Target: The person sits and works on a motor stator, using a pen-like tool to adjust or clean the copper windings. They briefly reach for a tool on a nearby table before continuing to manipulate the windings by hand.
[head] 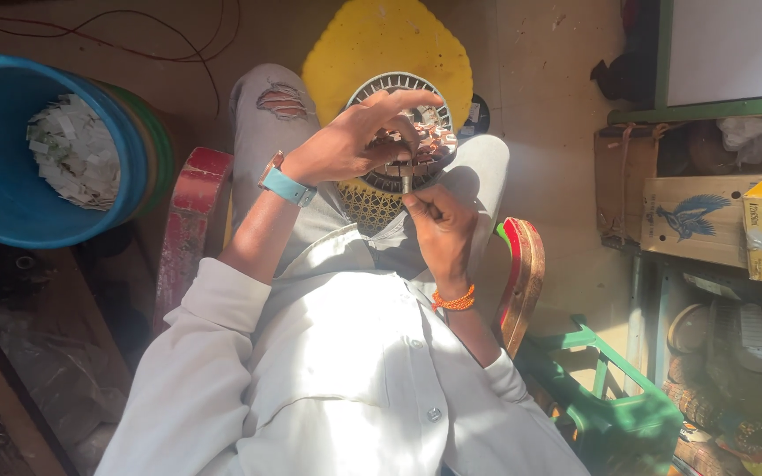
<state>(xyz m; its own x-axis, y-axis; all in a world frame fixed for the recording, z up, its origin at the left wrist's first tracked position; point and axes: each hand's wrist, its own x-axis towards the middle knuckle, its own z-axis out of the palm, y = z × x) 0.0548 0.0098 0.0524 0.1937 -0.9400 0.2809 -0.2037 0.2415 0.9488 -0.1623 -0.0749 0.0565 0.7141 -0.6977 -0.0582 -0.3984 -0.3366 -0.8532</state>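
Head view looks straight down at someone sitting. Their left hand (354,141), teal watch strap on the wrist, arches over a round motor stator (407,132) with copper windings, fingers curled onto its top; whether that grip is actually closed on it I can't tell. The right hand (438,225), orange thread at the wrist, comes up from below, grip pinched around a small metal tool (407,179) poking into the stator. A yellow stool (372,44) sits just beyond both hands, and a blue bucket (11,159) of paper scraps stands well off past the left hand.
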